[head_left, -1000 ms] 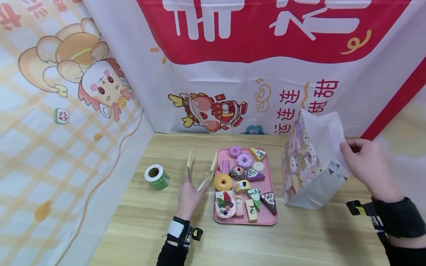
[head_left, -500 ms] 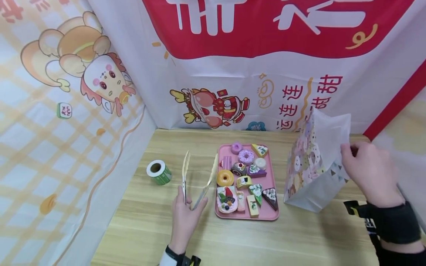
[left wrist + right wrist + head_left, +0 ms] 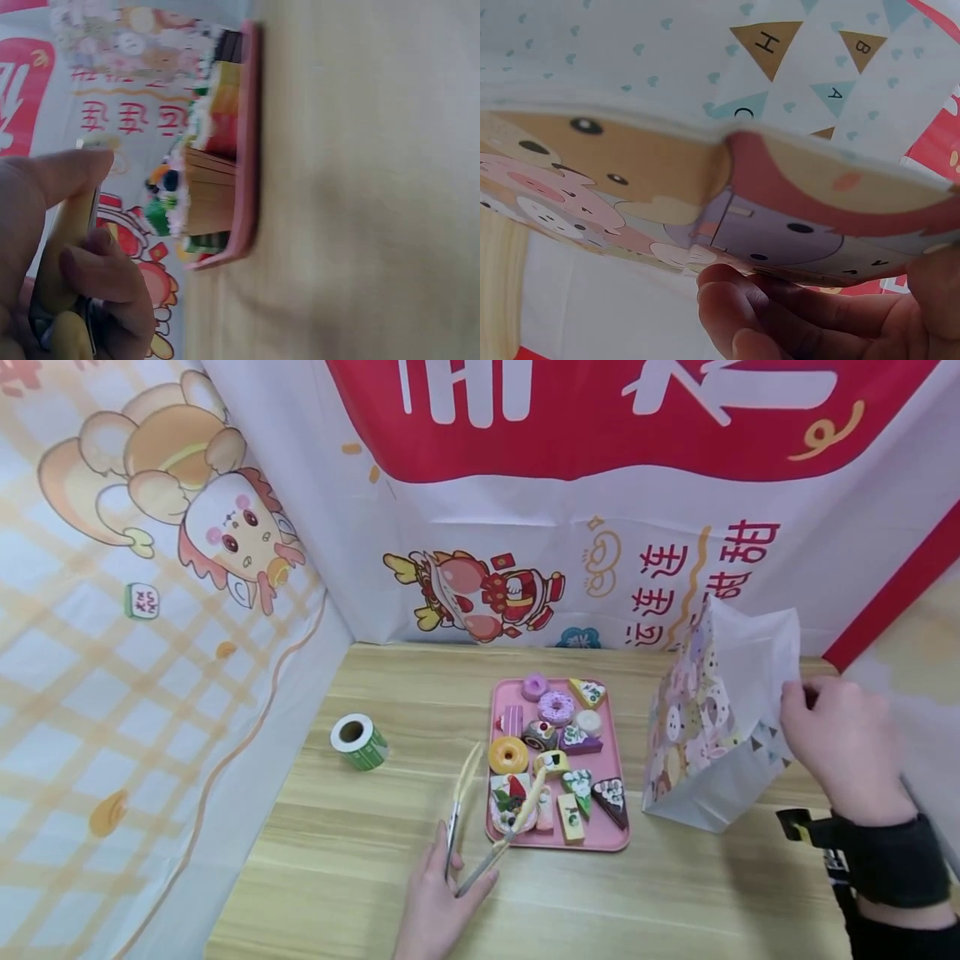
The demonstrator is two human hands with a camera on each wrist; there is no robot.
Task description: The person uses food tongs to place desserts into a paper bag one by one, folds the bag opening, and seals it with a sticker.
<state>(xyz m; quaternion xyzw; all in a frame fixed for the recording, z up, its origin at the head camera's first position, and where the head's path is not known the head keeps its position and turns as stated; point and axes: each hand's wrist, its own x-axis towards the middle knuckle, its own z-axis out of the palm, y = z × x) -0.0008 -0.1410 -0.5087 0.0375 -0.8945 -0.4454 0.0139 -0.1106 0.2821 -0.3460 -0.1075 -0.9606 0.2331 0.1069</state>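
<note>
My left hand [image 3: 442, 897] grips a pair of tongs [image 3: 501, 852] with pale tips and metal arms. Their arms are spread, and one tip overlaps the cream-topped fruit cake [image 3: 513, 802] at the tray's near left corner in the head view. In the left wrist view, fingers [image 3: 112, 277] curl round the tongs' handle. My right hand [image 3: 840, 743] pinches the rim of a paper bag [image 3: 697, 735] printed with cartoon animals, its mouth open and the bag tilted. The pink tray [image 3: 555, 847] carries several toy cakes and doughnuts, among them a yellow doughnut [image 3: 508, 755].
Left of the tray a roll of green labels [image 3: 360, 743] stands on the wooden table [image 3: 330, 860]. A printed white and red cloth [image 3: 480, 510] hangs behind the table, and a checked cloth [image 3: 172, 693] borders its left side.
The spread tongs in my left hand first came nearer me, then swung right until one tip overlapped the tray. My right hand keeps its hold on the bag, which has shifted slightly right.
</note>
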